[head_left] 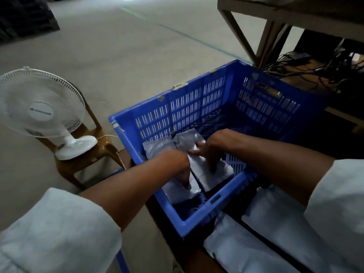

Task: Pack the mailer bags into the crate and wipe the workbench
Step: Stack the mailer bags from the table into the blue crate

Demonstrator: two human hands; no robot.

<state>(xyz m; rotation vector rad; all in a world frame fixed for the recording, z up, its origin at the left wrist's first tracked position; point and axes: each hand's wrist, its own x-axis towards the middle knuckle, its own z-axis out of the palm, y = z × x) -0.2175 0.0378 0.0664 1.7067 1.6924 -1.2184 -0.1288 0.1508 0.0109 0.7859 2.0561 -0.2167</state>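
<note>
A pale concrete floor [122,46] fills the left and the far side of the view. A blue slotted crate [216,211] stands in the middle, its far corner just beside the leg of a bench [275,20] at the upper right. A white fan [41,111] sits on a brown chair [94,154] left of the crate and near it. Large pale bags [246,251] lie outside the crate against its near wall, at the lower right. Inside, small grey mailers [157,148] lie flat on the crate floor in its near-left part, some overlapping. Both arms reach in over the near rim, with white sleeves pushed up. The right hand [210,148] has its fingers spread wide, tips pressing down on one mailer, thumb out to the side. The left hand [177,166] points its bent fingers down onto the nearest mailer; whether they pinch it I cannot tell. Black cables [315,71] tangle under the bench.
</note>
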